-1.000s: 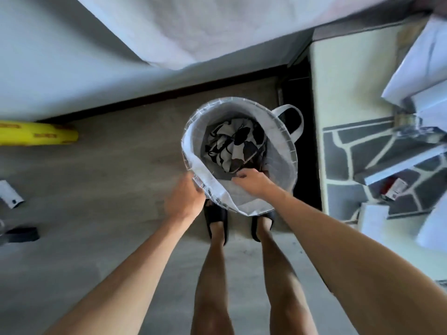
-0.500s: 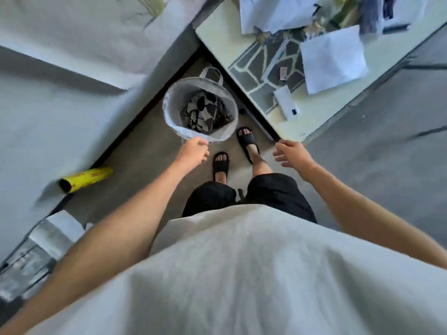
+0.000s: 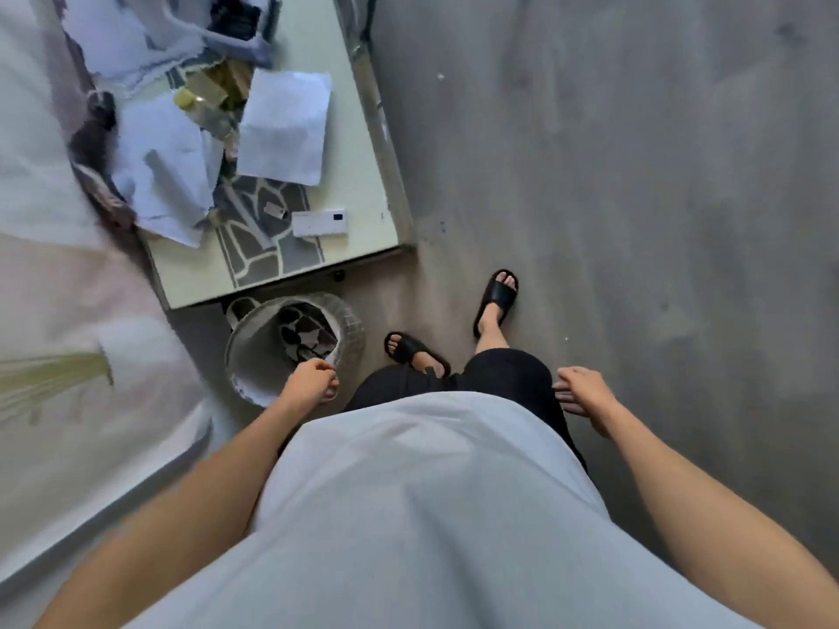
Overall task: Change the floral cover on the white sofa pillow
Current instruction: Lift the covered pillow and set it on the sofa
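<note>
A round, soft-sided laundry basket [image 3: 254, 360] of pale grey fabric is standing on the floor [image 3: 635, 220], just beside the corner of a low table [image 3: 363, 174] with a smooth cream top. Inside the basket a crumpled black-and-white patterned cover [image 3: 306, 340] is lying bunched against the far wall, its folds dark and blotchy. The left hand [image 3: 313, 383] is hovering at the basket's near rim with its fingers curled inward; the blur makes it hard to say whether it is pinching the rim or holding nothing. The right hand [image 3: 583, 392] is hanging beside the black shorts [image 3: 499, 374], fingers loosely extended and gripping nothing. Two feet in black rubbery slide sandals [image 3: 497, 297] are standing on the matte grey floor, one ahead of the other. On the table, flat white paper sheets [image 3: 283, 129] are lying in loose overlapping heaps over a mat with a grey stone-like pattern [image 3: 263, 247], and a slim white rectangular remote [image 3: 320, 222] is resting near the table's edge. A light grey, smooth-knit shirt [image 3: 431, 515] is filling the lower view.
</note>
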